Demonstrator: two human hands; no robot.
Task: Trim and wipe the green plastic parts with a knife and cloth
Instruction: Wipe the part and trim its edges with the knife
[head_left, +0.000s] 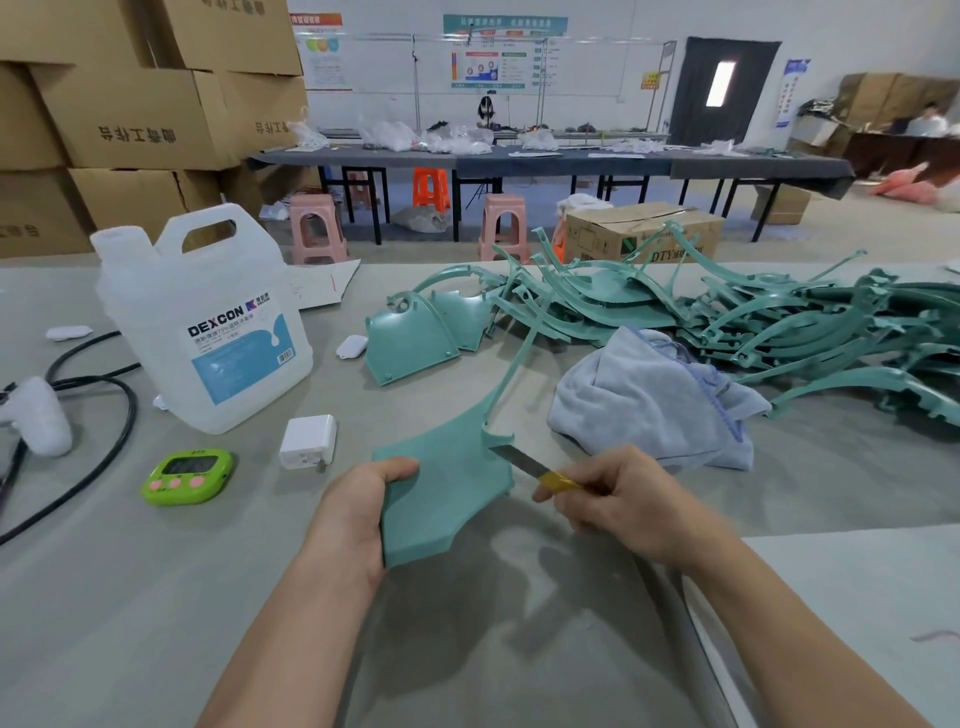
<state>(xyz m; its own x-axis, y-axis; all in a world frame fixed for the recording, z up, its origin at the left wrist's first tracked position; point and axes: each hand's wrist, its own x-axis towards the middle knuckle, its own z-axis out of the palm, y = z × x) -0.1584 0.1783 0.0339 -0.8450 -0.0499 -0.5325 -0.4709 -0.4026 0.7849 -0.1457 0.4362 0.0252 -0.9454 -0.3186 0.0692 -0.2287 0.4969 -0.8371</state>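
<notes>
While the left hand (358, 519) closes its fingers (400, 467) round the left edge of a green plastic part (447, 488), held over the worktop (156, 597) at lower centre of the frame, the right hand (618, 499) has its fingers wrapped tight on the yellow-taped handle of the knife (524, 462). The blade tip touches the part's right edge, just under a small hooked tab.

The blade points toward the left hand, so a slip across the smooth face would likely carry the edge toward that thumb. The part is braced on one side only, and its long thin arm reaches up toward the centre of the frame. Pressure from the blade could twist it in the grip, or gouge the edge instead of shaving it clean.

The cloth (649, 400) lies bunched right of centre, against the heap of other green parts (779, 322) at the right. Pulling it free may drag pieces along.
</notes>
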